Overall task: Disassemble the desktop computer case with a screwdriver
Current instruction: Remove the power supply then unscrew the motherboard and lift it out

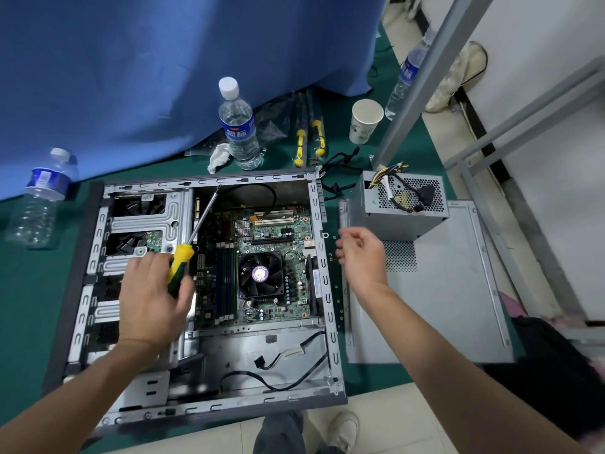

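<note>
- The desktop computer case (322,283) lies on its side on a green mat (32,290), its open face upward, so the inside shows.
- Its frame is grey sheet metal with rows of slots along the rims; the left edge is a darker front panel.
- Inside, a green motherboard (278,244) fills the upper right part, with a black CPU fan (260,275) carrying a purple round label, and memory sticks just left of the fan.
- The left part holds metal drive bays (144,221); the lower part is bare metal floor with loose black cables (284,381).
- The left hand (154,299) grips the yellow-and-green handle of a screwdriver (183,260), whose long shaft slants up to the right over the board, the tip near the case's top rim.
- The right hand (361,253) hovers just beyond the case's right rim with fingers loosely curled and holds nothing that can be seen.
- A grey side panel (442,306) lies flat beside the case on the right, and a power supply (402,204) with a wire bundle sits on its upper end.
- Small screws (330,256) lie between case and panel.
- Behind stand a water bottle (240,126) and a paper cup (365,121).
</note>
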A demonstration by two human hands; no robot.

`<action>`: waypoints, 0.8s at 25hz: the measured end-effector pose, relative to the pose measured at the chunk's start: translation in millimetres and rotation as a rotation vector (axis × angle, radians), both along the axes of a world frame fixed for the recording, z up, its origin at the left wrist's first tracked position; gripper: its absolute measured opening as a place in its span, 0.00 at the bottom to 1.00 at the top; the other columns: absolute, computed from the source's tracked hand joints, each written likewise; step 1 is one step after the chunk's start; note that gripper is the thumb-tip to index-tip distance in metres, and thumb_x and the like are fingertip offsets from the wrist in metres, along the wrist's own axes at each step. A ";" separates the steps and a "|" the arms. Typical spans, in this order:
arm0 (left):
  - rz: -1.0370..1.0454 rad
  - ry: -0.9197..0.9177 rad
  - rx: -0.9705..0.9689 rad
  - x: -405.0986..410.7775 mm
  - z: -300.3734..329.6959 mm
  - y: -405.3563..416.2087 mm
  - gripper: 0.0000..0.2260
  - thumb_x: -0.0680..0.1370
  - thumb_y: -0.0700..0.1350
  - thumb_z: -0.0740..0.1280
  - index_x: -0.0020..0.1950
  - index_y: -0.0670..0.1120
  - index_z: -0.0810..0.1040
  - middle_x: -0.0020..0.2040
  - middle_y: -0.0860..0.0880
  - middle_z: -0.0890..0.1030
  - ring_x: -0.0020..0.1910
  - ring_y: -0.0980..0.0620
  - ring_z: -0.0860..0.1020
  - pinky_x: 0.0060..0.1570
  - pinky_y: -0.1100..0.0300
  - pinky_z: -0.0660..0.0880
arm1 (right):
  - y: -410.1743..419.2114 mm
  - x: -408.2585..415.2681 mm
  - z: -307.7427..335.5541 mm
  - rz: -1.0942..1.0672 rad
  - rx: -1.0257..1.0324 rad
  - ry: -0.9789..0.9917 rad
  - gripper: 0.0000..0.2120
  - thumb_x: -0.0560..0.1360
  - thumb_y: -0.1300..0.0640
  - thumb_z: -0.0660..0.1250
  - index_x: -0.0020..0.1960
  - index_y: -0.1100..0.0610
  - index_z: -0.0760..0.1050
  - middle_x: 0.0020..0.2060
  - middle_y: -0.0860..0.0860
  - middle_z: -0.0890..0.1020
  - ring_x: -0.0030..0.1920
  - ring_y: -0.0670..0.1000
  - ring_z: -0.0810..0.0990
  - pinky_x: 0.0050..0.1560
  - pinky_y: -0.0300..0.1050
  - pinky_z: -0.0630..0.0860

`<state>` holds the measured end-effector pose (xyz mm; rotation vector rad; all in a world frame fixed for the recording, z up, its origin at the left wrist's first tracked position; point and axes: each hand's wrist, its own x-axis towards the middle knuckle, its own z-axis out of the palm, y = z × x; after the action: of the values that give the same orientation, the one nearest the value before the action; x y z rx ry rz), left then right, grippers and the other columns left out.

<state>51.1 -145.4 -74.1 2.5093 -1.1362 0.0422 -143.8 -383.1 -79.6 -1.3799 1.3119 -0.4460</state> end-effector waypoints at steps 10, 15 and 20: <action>0.004 0.031 0.029 7.3 -12.8 5.2 0.08 0.75 0.51 0.58 0.41 0.46 0.65 0.38 0.50 0.65 0.40 0.48 0.63 0.40 0.53 0.64 | 28.8 45.6 -0.9 0.483 -0.626 0.512 0.29 0.82 0.53 0.55 0.80 0.52 0.47 0.71 0.51 0.66 0.71 0.51 0.61 0.74 0.54 0.61; -0.015 0.042 -0.026 5.6 -9.2 3.4 0.08 0.75 0.49 0.59 0.42 0.45 0.67 0.39 0.51 0.65 0.40 0.49 0.62 0.40 0.56 0.59 | 29.3 46.0 2.1 0.432 -0.633 0.500 0.31 0.79 0.62 0.57 0.80 0.52 0.51 0.68 0.51 0.70 0.67 0.52 0.64 0.71 0.51 0.65; -0.013 0.053 -0.059 6.5 -10.3 3.7 0.06 0.76 0.49 0.59 0.44 0.46 0.67 0.40 0.51 0.65 0.40 0.50 0.62 0.40 0.56 0.59 | 29.3 47.0 3.0 0.423 -0.637 0.501 0.32 0.78 0.63 0.57 0.80 0.52 0.52 0.67 0.50 0.71 0.66 0.51 0.64 0.70 0.50 0.65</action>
<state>57.7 -141.7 -84.4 2.4361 -1.1136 0.0054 -96.8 -353.8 -76.6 -2.3612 1.2596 -0.2349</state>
